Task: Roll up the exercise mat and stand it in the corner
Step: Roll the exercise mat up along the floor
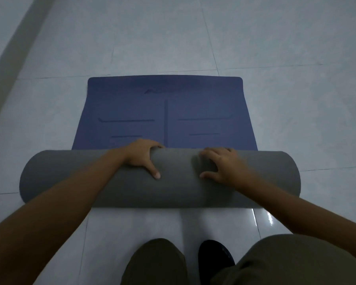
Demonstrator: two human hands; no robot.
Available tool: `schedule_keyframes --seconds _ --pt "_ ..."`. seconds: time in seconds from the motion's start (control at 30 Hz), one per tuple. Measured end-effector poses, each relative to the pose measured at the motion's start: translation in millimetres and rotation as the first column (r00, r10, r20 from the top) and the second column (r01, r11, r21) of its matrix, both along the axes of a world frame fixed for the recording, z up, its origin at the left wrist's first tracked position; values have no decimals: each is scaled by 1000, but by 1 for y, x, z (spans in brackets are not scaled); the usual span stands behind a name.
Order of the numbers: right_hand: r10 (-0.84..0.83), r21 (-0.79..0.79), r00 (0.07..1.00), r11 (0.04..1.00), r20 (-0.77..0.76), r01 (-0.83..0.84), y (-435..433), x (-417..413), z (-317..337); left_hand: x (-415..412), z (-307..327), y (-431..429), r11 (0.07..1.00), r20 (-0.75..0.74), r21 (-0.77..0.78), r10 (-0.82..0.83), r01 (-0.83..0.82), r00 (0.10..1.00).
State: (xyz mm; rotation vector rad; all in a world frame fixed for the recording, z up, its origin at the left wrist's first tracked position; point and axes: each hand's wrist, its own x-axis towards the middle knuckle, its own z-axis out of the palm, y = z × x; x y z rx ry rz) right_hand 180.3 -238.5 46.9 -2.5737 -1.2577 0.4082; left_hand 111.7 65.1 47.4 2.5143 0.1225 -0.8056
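Mat roll | under left hand, right hand (palms down)

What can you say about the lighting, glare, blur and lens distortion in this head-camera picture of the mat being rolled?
Head view: dim, bluish light with dark corners; a bright glare streak on the glossy floor tiles just below the grey roll; the right hand is slightly motion-blurred, the left hand sharper; wide-angle distortion bows the roll and the tile lines; the markings on the blue mat surface are faint.
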Motion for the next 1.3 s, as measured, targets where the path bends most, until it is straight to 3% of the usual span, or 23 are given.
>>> schedule_keyframes --seconds 0.07,0.1,0.2,0.3,0.37,0.43,0.53,0.77,0.93,1.13,1.3 --pt "66 80 982 994 177 -81 -5 -18 -15 11 -7 18 979 122 -58 200 -194 972" --pt "119 -1 976 993 182 -120 -4 -28 -22 16 -11 26 963 227 -26 267 -269 936" --pt "166 -270 981 954 105 -132 5 -33 -38 28 -24 33 906 487 162 272 -392 830" --pt "165 -310 973 944 160 -109 25 3 -41 35 -29 22 930 553 101 244 -354 797" --pt "117 -306 984 950 136 -70 42 38 -35 31 -27 16 971 526 65 161 -228 835" --pt "77 -320 994 946 76 -49 60 68 -28 22 -26 16 974 435 227 -85 -18 896" --pt "69 -359 997 931 17 -58 75 91 -21 19 -28 23 866 295 467 -342 178 892" --pt "128 -311 987 946 102 -90 67 82 -10 21 -26 9 814 284 564 -350 139 893" --pt "136 -315 991 940 -10 -132 57 59 8 2 -12 1 835 215 512 -352 201 911" --pt "157 -399 928 869 -337 -292 48 42 25 -16 22 -12 876 -2 316 -382 363 924" --pt "56 -327 909 923 -413 -205 48 50 28 -3 16 5 965 -27 104 -239 241 971"
